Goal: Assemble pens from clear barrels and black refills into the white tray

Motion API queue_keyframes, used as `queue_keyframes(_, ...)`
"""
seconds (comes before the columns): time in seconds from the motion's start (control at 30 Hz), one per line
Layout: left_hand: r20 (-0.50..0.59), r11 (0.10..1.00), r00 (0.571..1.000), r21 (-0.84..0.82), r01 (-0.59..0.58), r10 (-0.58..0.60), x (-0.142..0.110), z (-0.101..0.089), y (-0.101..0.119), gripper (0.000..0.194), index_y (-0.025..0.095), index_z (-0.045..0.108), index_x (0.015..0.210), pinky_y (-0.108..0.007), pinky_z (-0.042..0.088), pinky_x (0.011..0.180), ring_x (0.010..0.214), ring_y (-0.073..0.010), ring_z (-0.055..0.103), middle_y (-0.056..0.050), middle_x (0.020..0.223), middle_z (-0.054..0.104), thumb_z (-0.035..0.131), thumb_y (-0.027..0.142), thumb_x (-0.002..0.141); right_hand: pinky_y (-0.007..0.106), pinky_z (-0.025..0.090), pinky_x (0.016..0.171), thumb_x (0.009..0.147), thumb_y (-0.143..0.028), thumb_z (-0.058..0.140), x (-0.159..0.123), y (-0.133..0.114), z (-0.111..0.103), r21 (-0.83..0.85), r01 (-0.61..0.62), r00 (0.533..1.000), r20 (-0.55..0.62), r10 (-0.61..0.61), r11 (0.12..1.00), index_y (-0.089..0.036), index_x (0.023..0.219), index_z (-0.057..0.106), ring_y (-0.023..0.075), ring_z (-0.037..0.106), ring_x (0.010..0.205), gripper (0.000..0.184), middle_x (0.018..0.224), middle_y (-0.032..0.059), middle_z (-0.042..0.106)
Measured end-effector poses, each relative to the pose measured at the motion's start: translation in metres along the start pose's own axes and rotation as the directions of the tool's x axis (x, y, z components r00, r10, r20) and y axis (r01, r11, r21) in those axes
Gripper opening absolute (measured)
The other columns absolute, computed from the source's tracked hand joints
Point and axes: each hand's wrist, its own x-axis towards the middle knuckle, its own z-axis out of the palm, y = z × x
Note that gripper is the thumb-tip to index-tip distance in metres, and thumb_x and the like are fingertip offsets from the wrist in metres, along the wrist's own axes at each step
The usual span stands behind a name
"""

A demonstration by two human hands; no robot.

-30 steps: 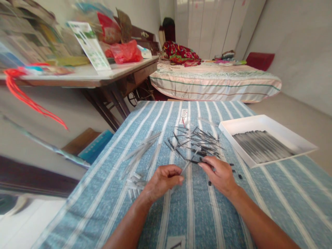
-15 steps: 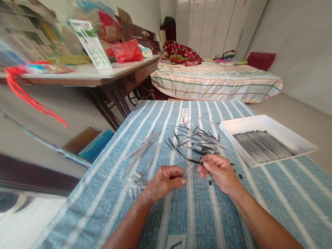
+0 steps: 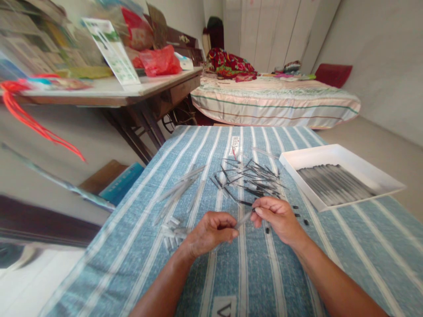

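My left hand [image 3: 209,232] is curled shut around a clear plastic tube [image 3: 243,217] that sticks out toward the right. My right hand [image 3: 277,219] pinches the tube's far end, where a thin dark stick meets it. Just beyond the hands lies a loose pile of thin black sticks [image 3: 253,178] on the blue striped cloth [image 3: 251,273]. Several clear tubes [image 3: 180,189] lie to the left, with short clear caps [image 3: 173,229] nearer my left wrist. A few small black bits [image 3: 299,215] dot the cloth by my right hand.
A white tray [image 3: 337,154] holding rows of dark sticks sits at the right. A wooden table [image 3: 109,94] cluttered with papers and a red bag stands at the left, and a bed [image 3: 274,101] lies behind.
My right hand lifted a dark stick off the cloth and brought it to the end of the tube in my left hand. The hands have drawn closer together.
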Motion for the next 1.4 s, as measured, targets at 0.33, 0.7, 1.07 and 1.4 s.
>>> queue_keyframes(0.33, -0.005, 1.0, 1.0, 0.024, 0.018, -0.017, 0.0007, 0.0014, 0.0006, 0.019, 0.011, 0.062, 0.071, -0.019, 0.031, 0.048, 0.05, -0.0064, 0.044, 0.004, 0.053, 0.054, 0.067, 0.029, 0.066, 0.024, 0.048, 0.049, 0.077, -0.031, 0.063, -0.0012, -0.0003, -0.0006, -0.073, -0.023, 0.998, 0.058, 0.027, 0.997, -0.016, 0.083, 0.062, 0.0119, 0.06, 0.049, 0.016, 0.065, 0.0025, 0.068)
queue_keyframes(0.7, 0.012, 0.998, 1.0, 0.052, 0.027, -0.027, -0.0001, 0.0012, 0.0013, 0.016, 0.011, 0.06, 0.07, -0.019, 0.033, 0.048, 0.049, -0.0067, 0.046, 0.004, 0.052, 0.055, 0.065, 0.026, 0.068, 0.023, 0.049, 0.049, 0.078, -0.031, 0.063, -0.001, 0.0028, -0.0021, -0.127, -0.035, 0.994, 0.097, 0.047, 0.991, -0.015, 0.083, 0.062, 0.0113, 0.06, 0.049, 0.017, 0.063, 0.002, 0.068)
queue_keyframes(1.07, 0.013, 0.998, 1.0, 0.056, 0.022, -0.022, -0.0003, 0.0007, 0.0005, 0.015, 0.012, 0.06, 0.069, -0.019, 0.033, 0.048, 0.048, -0.0067, 0.045, 0.004, 0.051, 0.055, 0.064, 0.026, 0.068, 0.021, 0.047, 0.047, 0.077, -0.031, 0.062, 0.0006, 0.0054, -0.008, -0.247, -0.06, 0.992, 0.096, 0.086, 0.967, -0.015, 0.084, 0.062, 0.01, 0.059, 0.047, 0.017, 0.06, 0.0006, 0.065)
queue_keyframes(1.4, 0.007, 0.996, 0.999, 0.081, 0.049, -0.05, -0.0003, 0.0032, 0.0007, 0.017, 0.013, 0.058, 0.068, -0.019, 0.031, 0.048, 0.049, -0.0065, 0.043, 0.005, 0.052, 0.052, 0.065, 0.028, 0.066, 0.018, 0.043, 0.045, 0.081, -0.039, 0.055, 0.0006, -0.0025, -0.0058, -0.409, -0.088, 0.978, 0.14, 0.158, 0.908, -0.015, 0.071, 0.058, 0.0083, 0.056, 0.046, 0.027, 0.058, 0.0002, 0.062)
